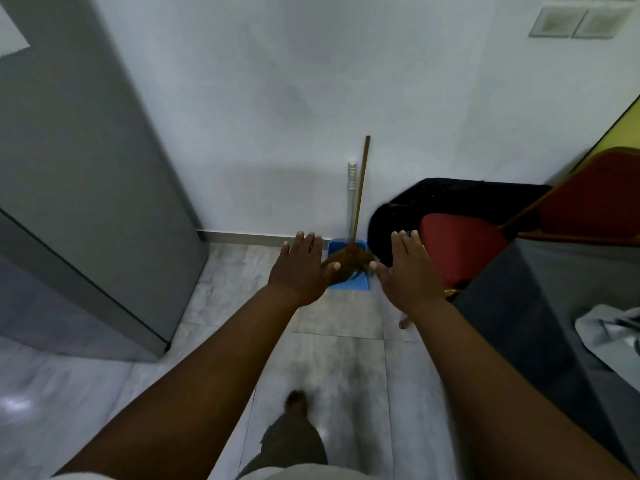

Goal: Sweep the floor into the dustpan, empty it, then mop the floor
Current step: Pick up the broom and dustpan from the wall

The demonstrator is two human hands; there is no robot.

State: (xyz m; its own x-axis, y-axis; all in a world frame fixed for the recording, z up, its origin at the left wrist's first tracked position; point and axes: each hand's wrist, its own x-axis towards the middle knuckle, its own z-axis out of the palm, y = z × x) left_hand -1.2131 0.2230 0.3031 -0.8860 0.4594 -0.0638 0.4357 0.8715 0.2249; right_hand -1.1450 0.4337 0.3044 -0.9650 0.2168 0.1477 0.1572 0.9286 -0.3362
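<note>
A broom [360,195] with a thin brown stick leans against the white wall, its brown bristle head resting in a blue dustpan [349,282] on the tiled floor. A silver handle [351,188] stands upright beside the broom stick. My left hand [301,268] and my right hand [405,268] are stretched out in front of me, palms down, fingers straight, holding nothing. The left hand overlaps the left part of the bristles in view; the hands sit on either side of the dustpan.
A black bin [446,199] stands right of the dustpan. A red chair [460,247] sits in front of it, with a grey-covered table [554,306] at the right. A grey door [86,188] is at the left. My leg and foot [294,431] show below on the floor.
</note>
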